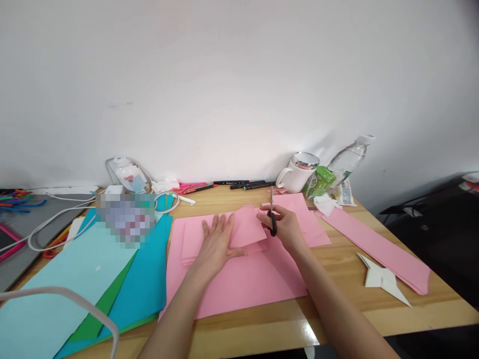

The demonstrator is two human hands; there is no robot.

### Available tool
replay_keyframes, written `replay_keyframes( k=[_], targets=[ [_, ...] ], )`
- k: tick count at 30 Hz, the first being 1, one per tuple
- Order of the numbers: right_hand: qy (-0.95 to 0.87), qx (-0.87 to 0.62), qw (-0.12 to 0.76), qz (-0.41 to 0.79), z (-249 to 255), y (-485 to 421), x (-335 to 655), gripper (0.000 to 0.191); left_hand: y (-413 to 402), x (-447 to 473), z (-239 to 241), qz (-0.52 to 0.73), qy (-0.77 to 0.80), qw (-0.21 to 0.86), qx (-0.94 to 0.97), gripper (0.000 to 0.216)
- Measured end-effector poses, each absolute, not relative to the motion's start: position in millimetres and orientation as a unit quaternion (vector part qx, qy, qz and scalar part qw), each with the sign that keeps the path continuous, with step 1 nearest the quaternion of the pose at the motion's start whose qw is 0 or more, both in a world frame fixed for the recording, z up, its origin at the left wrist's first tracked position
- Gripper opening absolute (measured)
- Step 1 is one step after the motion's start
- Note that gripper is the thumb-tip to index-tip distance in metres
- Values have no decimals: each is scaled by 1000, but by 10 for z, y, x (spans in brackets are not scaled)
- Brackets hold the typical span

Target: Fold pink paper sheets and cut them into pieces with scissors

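Note:
My left hand (pixel 216 243) lies with fingers spread on a smaller folded piece of pink paper (pixel 192 239), pressing it onto a large pink sheet (pixel 239 294). In my right hand (pixel 282 224) is a pair of scissors (pixel 273 223) with black handles, its blades pointing up toward the wall. The fingertips of that hand also touch the raised flap (pixel 249 227) of the folded pink paper. More pink paper (pixel 299 209) lies just behind my right hand.
Blue, green and pale sheets (pixel 138 284) lie at left under a white cable (pixel 56 291). Markers (pixel 232 182), pink scissors (pixel 183 188), a mug (pixel 295 174), a green carton (pixel 320 182) and a tilted bottle (pixel 348 159) line the wall. Pink strips (pixel 377 247) and a white paper star (pixel 383 278) are at right.

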State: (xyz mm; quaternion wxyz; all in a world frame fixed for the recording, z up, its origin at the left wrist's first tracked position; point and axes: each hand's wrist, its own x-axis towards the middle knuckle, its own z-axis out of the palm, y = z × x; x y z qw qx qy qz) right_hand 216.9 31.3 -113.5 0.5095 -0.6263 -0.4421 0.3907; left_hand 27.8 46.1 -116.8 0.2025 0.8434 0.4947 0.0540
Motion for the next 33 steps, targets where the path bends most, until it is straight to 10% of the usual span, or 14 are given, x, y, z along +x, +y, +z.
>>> replay_keyframes(
  k=[5,14,20,26,33],
  targets=[
    [-421,-602,527,426,-1175,329,2185,39,416,242,-1188,223,422,48,877,30],
    [-439,-556,587,392,-1255,387,2176,29,451,203,-1180,393,346,-81,848,26],
    [-477,-540,673,167,-1194,257,2132,19,388,216,-1095,400,390,-123,820,31],
    [-800,-361,478,-44,-1134,213,1940,31,376,255,-1038,301,411,-86,856,18],
    [-806,-368,458,-73,-1168,216,1971,43,361,264,-1090,275,390,-132,869,17]
  ],
)
